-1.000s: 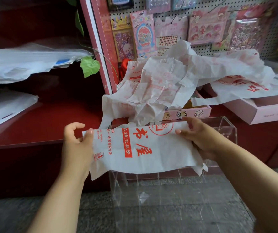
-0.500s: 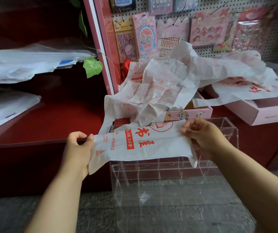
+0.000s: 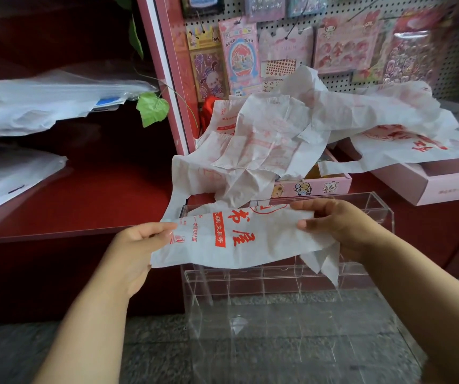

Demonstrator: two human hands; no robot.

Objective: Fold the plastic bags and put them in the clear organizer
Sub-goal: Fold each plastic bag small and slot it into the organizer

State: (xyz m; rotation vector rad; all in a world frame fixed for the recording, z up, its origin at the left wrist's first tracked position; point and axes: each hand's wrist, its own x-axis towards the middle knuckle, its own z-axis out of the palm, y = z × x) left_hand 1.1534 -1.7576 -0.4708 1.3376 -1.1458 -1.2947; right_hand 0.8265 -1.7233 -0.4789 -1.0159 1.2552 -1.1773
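Note:
A white plastic bag with red print [image 3: 253, 239] is stretched flat between my hands, folded lengthwise into a strip. My left hand [image 3: 137, 250] pinches its left end and my right hand [image 3: 339, 228] grips its right end, where loose handles hang down. The bag hovers over the clear organizer [image 3: 278, 281], an acrylic box with several compartments that stands on the floor against the red counter. A heap of crumpled white bags [image 3: 272, 139] lies behind it on the counter.
Pink boxes [image 3: 439, 184] sit under the heap at right. A pegboard with sticker packs [image 3: 306, 45] rises behind. The red counter [image 3: 84, 200] extends left, with clear plastic sheets [image 3: 42, 103] on shelves. Grey stone floor [image 3: 56, 353] lies below.
The bag strip widened a little again after narrowing, and both hands shifted slightly lower. My grip on both ends stayed the same.

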